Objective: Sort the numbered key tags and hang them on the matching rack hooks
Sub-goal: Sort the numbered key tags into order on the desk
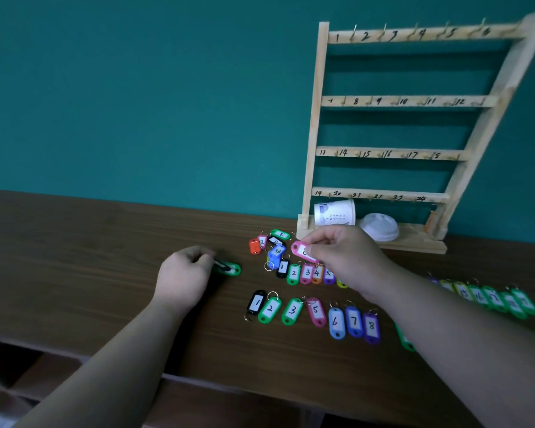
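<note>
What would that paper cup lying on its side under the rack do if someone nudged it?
The paper cup lies on its round side, so it would probably roll, curving because it tapers. It looks like thin paper, so it is likely light and easy to crush. The white lid beside it may stop it.

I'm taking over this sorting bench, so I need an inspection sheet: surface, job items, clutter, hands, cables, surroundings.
Surface: brown wooden table, with tags laid out on it.
Job's things: wooden rack with hooks numbered 1 to 24 and one orange tag hanging near 24; near row of tags in number order; loose heap of tags.
Clutter: paper cup on its side on the rack's base, white lid beside it.
Hands: left hand pinches a black item over a green tag; right hand pinches a pink tag.
Cables: nothing seen.
Surroundings: teal wall; open shelves below the table.
</note>
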